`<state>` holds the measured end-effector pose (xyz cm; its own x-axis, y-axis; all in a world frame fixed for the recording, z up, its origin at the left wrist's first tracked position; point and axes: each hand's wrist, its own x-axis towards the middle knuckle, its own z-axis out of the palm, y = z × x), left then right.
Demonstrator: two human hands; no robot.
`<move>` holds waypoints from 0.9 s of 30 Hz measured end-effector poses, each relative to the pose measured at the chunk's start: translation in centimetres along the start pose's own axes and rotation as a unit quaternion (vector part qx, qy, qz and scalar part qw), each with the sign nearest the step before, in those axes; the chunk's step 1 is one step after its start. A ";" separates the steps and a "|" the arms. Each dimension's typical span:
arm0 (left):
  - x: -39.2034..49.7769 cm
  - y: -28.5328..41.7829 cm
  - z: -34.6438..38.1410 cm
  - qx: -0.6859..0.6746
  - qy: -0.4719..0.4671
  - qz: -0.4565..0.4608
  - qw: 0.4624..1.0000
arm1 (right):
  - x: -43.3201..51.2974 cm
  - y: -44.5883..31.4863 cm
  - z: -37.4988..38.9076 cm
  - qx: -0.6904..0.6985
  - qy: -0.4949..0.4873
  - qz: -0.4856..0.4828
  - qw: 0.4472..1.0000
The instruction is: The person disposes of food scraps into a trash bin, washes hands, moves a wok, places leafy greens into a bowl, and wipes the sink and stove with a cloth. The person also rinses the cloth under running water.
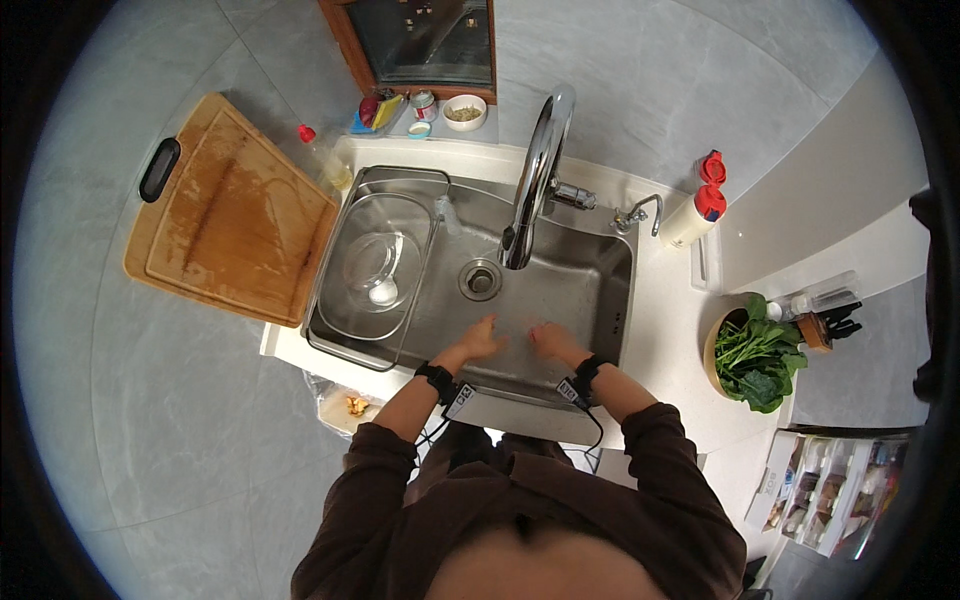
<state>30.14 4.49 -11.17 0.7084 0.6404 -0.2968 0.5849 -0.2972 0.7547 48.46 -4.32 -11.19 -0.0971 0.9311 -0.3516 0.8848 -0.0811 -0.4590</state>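
My left hand (pixel 482 341) hangs above the front of the stainless-steel sink (pixel 570 300), fingers apart and holding nothing that I can see. Just to its right, my right hand (pixel 556 342) is also over the basin; its fingers are blurred, and a small spot of red shows at their tips. The two hands do not touch. Beyond them are the sink drain (pixel 480 280) and the arched chrome faucet (pixel 534 187). Left of my left hand, a metal drain basket (pixel 420 300) sits in the sink with a clear bowl (pixel 360 259) and a white spoon (pixel 383 292) in it.
A wooden cutting board (pixel 240 217) leans at the left. On the right stand a bowl of leafy greens (pixel 757 360), a red-capped bottle (pixel 694 217), a small tap (pixel 630 216) and a knife block (pixel 814 331). A bowl (pixel 465 112) and jar (pixel 424 105) line the windowsill.
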 end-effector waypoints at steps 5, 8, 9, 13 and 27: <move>0.5 1.8 -1.4 -0.284 -0.110 -0.220 0.927 | -0.8 1.4 -0.6 0.253 0.142 -0.013 0.957; 0.6 4.0 -2.1 -0.397 -0.143 -0.180 0.888 | -2.1 -0.3 -2.8 0.200 0.256 -0.174 0.930; 0.6 4.7 -2.2 -0.422 -0.102 -0.149 0.888 | -2.6 -1.0 -3.6 0.221 0.243 -0.153 0.932; 0.7 6.6 -2.5 -0.498 -0.017 -0.050 0.865 | -4.9 -2.5 -6.1 0.489 0.176 -0.038 0.854; 0.6 8.8 -3.5 -0.076 0.071 0.108 0.989 | -8.4 3.9 -8.8 0.390 0.302 0.059 0.868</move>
<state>34.36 4.75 -2.61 0.7412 0.6700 -0.0418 0.3519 -0.3348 0.8741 56.71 -9.29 -2.88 0.4385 0.8973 -0.0499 0.2714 -0.1851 -0.9445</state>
